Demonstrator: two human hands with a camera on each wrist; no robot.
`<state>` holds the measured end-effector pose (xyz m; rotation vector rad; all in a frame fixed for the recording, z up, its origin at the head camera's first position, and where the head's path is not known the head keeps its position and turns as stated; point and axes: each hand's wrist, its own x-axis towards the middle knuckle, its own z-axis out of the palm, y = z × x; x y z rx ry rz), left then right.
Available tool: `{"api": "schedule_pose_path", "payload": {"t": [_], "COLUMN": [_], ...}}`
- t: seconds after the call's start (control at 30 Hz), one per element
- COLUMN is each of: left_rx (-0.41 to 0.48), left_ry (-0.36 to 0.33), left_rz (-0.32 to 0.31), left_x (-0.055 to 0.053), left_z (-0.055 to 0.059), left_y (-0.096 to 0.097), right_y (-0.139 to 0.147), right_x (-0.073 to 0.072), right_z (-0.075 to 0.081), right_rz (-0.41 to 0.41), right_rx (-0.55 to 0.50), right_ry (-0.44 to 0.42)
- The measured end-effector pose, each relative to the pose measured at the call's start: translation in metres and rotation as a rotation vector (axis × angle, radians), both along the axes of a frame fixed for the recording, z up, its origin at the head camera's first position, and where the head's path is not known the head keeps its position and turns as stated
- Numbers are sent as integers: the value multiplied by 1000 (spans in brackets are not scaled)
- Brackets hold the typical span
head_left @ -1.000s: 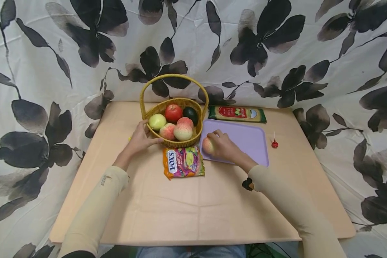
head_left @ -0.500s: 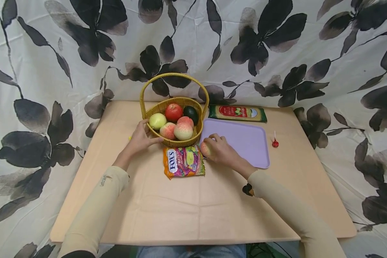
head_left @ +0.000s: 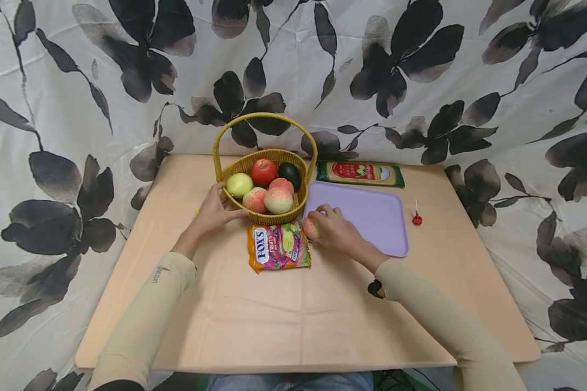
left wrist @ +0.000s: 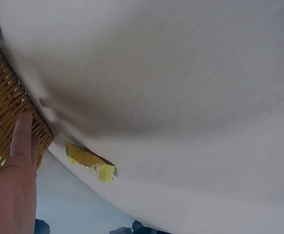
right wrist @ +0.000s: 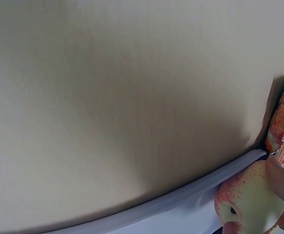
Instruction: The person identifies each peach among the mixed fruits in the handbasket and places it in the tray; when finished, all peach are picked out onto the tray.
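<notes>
My left hand rests against the left side of a yellow wicker basket, its thumb along the front. In the left wrist view, straight fingers touch the basket's woven wall. The basket holds a red fruit, a pale green fruit, a dark oval fruit and several peaches. My right hand holds another peach at the near left corner of a purple tray. The right wrist view shows thumb and fingers around this peach, over the tray.
A Fox's candy bag lies in front of the basket, just left of the held peach. Behind the tray is a green packet. A red lollipop lies to the right. A yellow wrapped candy lies left of the basket.
My right hand has moved slightly left and nearer with the peach, toward the tray's near left corner. My left hand has stayed at the basket.
</notes>
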<state>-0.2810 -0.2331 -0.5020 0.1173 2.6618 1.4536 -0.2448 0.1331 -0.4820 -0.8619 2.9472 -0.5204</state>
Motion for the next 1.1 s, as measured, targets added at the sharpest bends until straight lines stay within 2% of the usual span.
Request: {"api": "schedule_pose_path", "payload": {"t": [0.33, 0.67, 0.77, 0.9, 1.03, 1.1], "left_rx": [16, 19, 16, 18, 26, 26], "left_ry": [6, 14, 12, 11, 11, 12], "left_rz": [-4, -9, -7, -8, -14, -13], "left_x": [-2, -3, -3, -2, 0, 0], "left_z": [1, 2, 2, 2, 2, 2], "left_y": [2, 2, 2, 1, 1, 0], "right_y": [2, 6, 4, -6, -25, -37], "right_x": [-1, -2, -6, -16, -31, -38], "right_z": [3, 12, 23, 48, 75, 87], "right_rz": [-27, -30, -28, -15, 38, 66], "right_rx": [39, 26, 7, -40, -90, -100], "right_ry": [1, 20, 23, 38, 61, 40]}}
